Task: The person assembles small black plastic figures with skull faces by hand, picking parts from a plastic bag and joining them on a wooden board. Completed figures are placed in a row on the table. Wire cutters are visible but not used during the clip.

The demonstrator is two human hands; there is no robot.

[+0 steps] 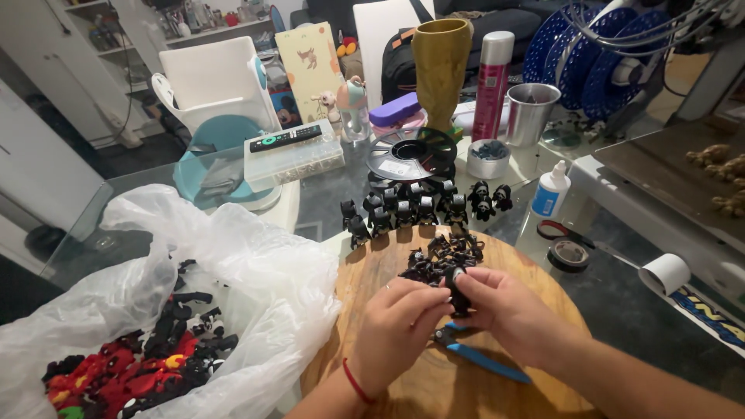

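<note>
Both my hands meet over a round wooden board (535,287). My left hand (400,322) and my right hand (504,306) together grip a small black plastic figure (456,291) between their fingertips. Just beyond them on the board lies a heap of small black plastic pieces (442,257). Under my right hand rest blue-handled cutters (485,361). A row of several finished black figures (411,208) stands on the glass table past the board's far edge.
A white plastic bag (233,271) at left holds black and red figures (140,368). Behind stand an empty filament spool (411,154), a glue bottle (551,192), tape rolls (569,254), a metal cup (531,112), a spray can (491,84) and a gold vase (440,66).
</note>
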